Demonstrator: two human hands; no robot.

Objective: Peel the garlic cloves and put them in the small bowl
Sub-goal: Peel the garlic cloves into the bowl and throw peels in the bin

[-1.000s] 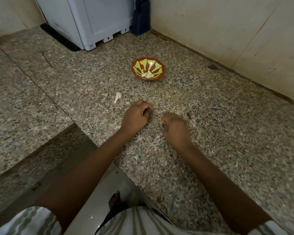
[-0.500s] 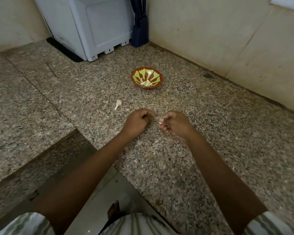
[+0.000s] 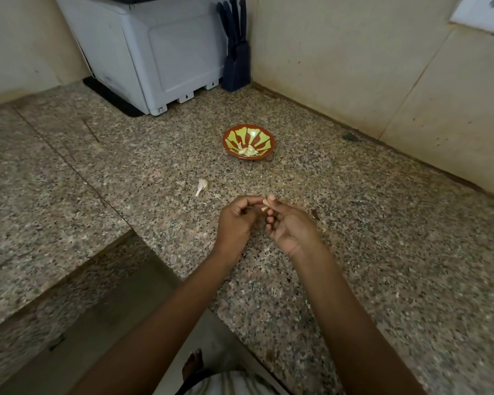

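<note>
One small bowl (image 3: 264, 138) is seen on the counter (image 3: 368, 238), near the wall. A little heap of peeled cloves (image 3: 248, 151) lies in it, but their number cannot be made out. One garlic clove (image 3: 264, 208) is pinched above the counter by the curled fingers of the left hand (image 3: 234, 220) and the thumb and fingers of the right hand (image 3: 291, 230), and is mostly hidden by them. One pale garlic piece (image 3: 201, 186) lies on the counter, left of the hands. One knife block (image 3: 236, 67) and one white appliance (image 3: 160, 52), cut off at the top, are set behind.

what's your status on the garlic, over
Left hand and right hand pinch one garlic clove. Peeled cloves in small bowl. Loose garlic piece aside, path open.
</note>
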